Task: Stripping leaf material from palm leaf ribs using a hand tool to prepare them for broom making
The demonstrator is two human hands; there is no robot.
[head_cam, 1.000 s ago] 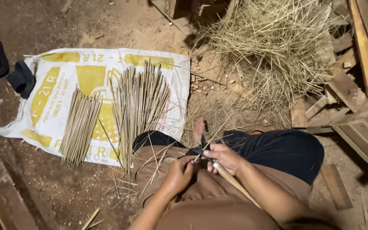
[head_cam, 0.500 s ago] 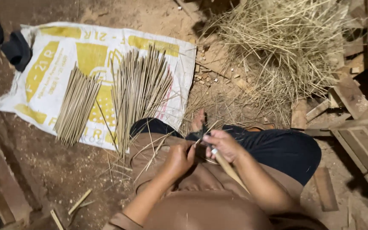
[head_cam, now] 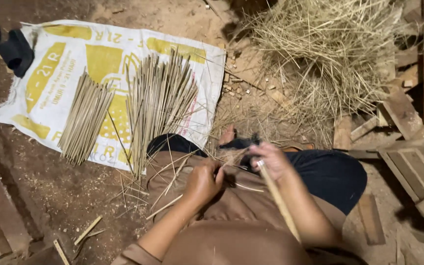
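Seated on the dirt floor, shaving a thin bamboo stick over the lap.

The left hand is clenched around the near end of a thin pale bamboo sliver; the right hand grips a long pale bamboo-handled knife just at 2 o'clock of it. Finished sticks lie in two fanned bundles on the white-and-yellow woven sack at 10 o'clock; a heap of dry straw-like shavings sits at 1 o'clock. The stick seems mid-trim; the next stroke calls for a steady hold.

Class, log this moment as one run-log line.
left hand: pinching thin splint | right hand: gripping bamboo strip | stick bundles on sack
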